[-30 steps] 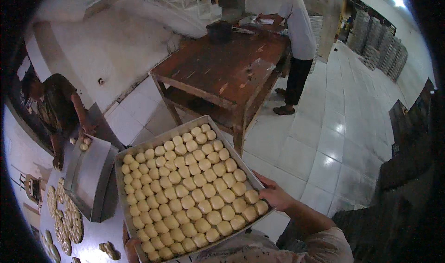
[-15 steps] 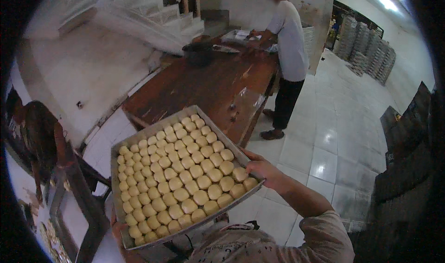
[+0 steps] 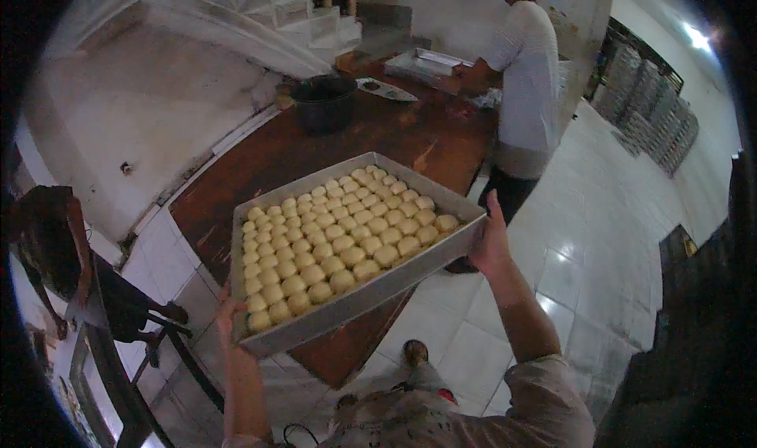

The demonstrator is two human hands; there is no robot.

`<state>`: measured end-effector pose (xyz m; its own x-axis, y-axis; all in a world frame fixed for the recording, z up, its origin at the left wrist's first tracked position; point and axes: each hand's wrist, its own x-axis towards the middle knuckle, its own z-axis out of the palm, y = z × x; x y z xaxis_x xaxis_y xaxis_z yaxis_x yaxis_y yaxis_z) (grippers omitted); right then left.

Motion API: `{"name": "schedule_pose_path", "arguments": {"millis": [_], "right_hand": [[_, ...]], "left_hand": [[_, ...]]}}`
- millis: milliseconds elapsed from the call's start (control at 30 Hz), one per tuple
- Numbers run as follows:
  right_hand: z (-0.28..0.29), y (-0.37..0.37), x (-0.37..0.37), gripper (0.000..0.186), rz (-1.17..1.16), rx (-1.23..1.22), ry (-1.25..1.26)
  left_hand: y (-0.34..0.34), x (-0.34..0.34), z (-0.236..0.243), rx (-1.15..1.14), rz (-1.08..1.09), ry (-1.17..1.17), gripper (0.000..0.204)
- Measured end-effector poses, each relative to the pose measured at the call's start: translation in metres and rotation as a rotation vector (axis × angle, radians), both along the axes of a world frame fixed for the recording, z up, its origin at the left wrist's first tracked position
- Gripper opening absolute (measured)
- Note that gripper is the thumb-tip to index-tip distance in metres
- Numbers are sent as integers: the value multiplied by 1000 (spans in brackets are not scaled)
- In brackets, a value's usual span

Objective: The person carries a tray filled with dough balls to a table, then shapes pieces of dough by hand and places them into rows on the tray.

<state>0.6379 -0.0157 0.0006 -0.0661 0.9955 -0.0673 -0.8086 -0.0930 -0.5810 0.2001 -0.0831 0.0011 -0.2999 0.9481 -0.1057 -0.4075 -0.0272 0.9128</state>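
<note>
Between my hands I carry a large square metal baking tray (image 3: 371, 298), tilted, its right side higher in view than the left. Rows of small, round, pale yellow dough balls (image 3: 331, 243) fill it, packed close together. My left hand (image 3: 230, 318) grips the tray's near left corner, its fingers partly hidden by the side wall. At the right corner, my right hand (image 3: 493, 239) holds the wall with the thumb up and the other fingers mostly out of sight beneath. The tray is held in front of and above the near end of a brown wooden table (image 3: 236, 188).
On the table stand a black tub (image 3: 323, 105) and, farther off, a metal tray (image 3: 418, 65), where a person (image 3: 524, 77) leans in. Another person (image 3: 51, 235) is at the left beside a dark metal frame (image 3: 189, 369). Stacked metal pans (image 3: 646, 105) stand far right.
The tray has moved right and farther over the table, and its near wall now shows. Both my forearms have reached forward. The person at the table appears nearer and farther right.
</note>
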Motion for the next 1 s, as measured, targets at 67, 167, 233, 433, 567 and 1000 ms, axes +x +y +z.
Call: {"name": "schedule_pose_path", "arguments": {"millis": [67, 167, 233, 433, 567, 1000], "right_hand": [[-10, -13, -10, 61, -164, 25, 54], [-12, -28, -59, 60, -361, 62, 19], [-13, -20, -57, 64, -411, 121, -4], [-24, 2, -55, 91, -568, -309, -401], [-16, -8, -91, 98, -467, -381, -533], [-90, 21, -39, 79, -402, -469, -1485]], "left_hand": [[-4, 12, 1, -9, -21, -94, 49], [-11, 8, 5, -238, -21, -65, 47], [-10, 31, 25, -313, -58, 32, 50], [1, 41, 13, -240, -120, 33, 60], [-2, 29, -1, -213, -102, -59, 62], [-8, 20, -22, -212, -199, 1050, 45]]}}
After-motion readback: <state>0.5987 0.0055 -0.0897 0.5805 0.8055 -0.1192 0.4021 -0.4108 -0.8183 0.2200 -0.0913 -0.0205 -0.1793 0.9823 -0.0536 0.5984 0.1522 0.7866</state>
